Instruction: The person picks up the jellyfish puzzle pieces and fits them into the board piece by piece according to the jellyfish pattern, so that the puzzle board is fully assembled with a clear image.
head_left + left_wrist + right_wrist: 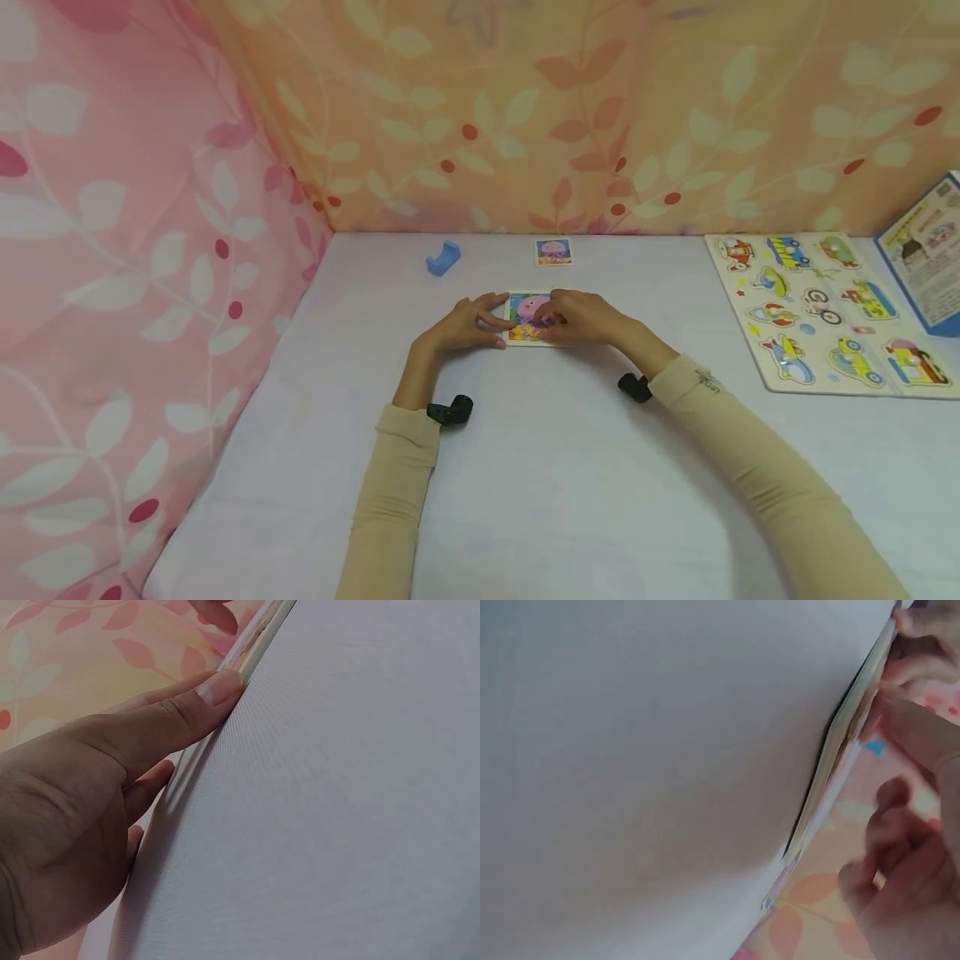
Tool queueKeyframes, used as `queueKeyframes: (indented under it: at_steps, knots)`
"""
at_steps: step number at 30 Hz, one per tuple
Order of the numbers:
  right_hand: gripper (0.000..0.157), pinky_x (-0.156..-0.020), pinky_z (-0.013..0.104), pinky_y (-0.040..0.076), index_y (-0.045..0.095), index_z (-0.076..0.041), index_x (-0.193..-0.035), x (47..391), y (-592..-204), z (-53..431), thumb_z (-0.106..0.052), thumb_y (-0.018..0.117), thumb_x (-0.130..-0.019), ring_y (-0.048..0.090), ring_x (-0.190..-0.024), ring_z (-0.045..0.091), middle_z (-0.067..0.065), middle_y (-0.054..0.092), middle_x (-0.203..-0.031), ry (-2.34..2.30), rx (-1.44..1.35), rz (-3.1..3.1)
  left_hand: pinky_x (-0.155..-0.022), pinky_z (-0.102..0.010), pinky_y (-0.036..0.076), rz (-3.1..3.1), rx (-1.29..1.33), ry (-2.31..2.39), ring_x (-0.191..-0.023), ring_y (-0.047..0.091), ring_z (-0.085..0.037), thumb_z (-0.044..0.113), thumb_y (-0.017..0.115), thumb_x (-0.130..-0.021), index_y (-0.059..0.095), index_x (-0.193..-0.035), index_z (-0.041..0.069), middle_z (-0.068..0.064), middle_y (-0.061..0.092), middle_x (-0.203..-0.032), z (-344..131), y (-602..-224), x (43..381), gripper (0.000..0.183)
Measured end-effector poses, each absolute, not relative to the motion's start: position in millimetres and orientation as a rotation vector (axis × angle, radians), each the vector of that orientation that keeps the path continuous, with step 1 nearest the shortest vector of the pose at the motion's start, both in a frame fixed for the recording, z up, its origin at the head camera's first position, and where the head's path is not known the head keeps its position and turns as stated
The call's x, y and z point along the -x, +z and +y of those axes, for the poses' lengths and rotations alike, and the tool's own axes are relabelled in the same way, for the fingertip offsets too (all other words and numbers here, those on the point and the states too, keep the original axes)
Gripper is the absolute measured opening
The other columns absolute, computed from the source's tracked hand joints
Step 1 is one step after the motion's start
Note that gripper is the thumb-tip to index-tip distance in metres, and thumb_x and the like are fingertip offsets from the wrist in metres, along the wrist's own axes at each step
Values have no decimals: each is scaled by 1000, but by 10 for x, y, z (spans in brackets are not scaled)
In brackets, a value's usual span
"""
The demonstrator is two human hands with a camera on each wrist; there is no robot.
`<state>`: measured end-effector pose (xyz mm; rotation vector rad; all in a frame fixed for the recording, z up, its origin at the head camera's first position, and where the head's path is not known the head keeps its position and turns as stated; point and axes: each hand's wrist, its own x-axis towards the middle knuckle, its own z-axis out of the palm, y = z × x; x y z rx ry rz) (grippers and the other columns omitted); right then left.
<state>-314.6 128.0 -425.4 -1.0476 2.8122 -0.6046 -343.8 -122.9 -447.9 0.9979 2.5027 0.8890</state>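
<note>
A small square picture board [529,306] with a pink cartoon figure lies flat on the white table. At its left side is my left hand [467,323]; the thumb touches the lower left corner and the forefinger reaches the upper left one. In the left wrist view, the thumb [219,688] presses the board's pale edge [259,656]. Over the right part of the picture bends my right hand [588,317], its fingertips on the face. The right wrist view has the fingers [900,724] at the picture's surface; whether they pinch a loose piece I cannot tell.
Behind the board lies a small matching picture card [553,252], with a blue plastic holder [443,258] to its left. A large vehicle puzzle board [802,333] lies at the right, beside a standing printed box [930,250]. Patterned cloth [480,167] hangs along the back and left.
</note>
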Motion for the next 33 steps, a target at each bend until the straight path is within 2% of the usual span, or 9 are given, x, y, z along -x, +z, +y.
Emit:
queueKeyframes:
  at_steps: [7, 13, 22, 30, 33]
  knots:
    - [28, -60, 23, 29, 70, -13, -107, 3245, -4288, 1320, -16, 71, -79, 38, -69, 13, 3, 46, -77, -716, 1176, 2615, -114, -51, -4, 2507, -983, 861, -143, 13, -22, 28, 75, -74, 65, -115, 19, -1, 28, -151, -1209, -4486, 3445, 43]
    - [28, -67, 27, 29, 69, -12, -106, 3324, -4311, 1303, -16, 71, -79, 36, -72, 15, 5, 47, -78, -812, 1090, 2523, -114, -51, -3, 2520, -1001, 853, -143, 13, -23, 28, 75, -75, 64, -116, 19, -1, 28, -151, -1212, -4491, 3459, 43]
    - [28, -79, 27, 34, 68, -10, -109, 3362, -4312, 1293, -15, 67, -82, 44, -86, 15, 9, 58, -97, -846, 974, 2426, -114, -52, 0, 2548, -997, 803, -143, 14, -21, 32, 74, -75, 62, -120, 22, 1, 26, -152, -1218, -4507, 3468, 47]
    - [28, -62, 26, 29, 69, -18, -108, 3336, -4276, 1262, -23, 70, -80, 40, -72, 15, 4, 53, -82, -682, 916, 2572, -114, -51, 1, 2554, -995, 761, -143, 12, -20, 33, 73, -76, 61, -121, 24, 2, 25, -152, -1211, -4488, 3469, 47]
    - [28, -64, 26, 30, 69, -17, -108, 3323, -4276, 1259, -22, 70, -81, 40, -73, 14, 3, 54, -84, -690, 907, 2571, -114, -51, 1, 2552, -990, 785, -143, 13, -20, 32, 74, -75, 62, -120, 23, 2, 26, -152, -1217, -4507, 3473, 47]
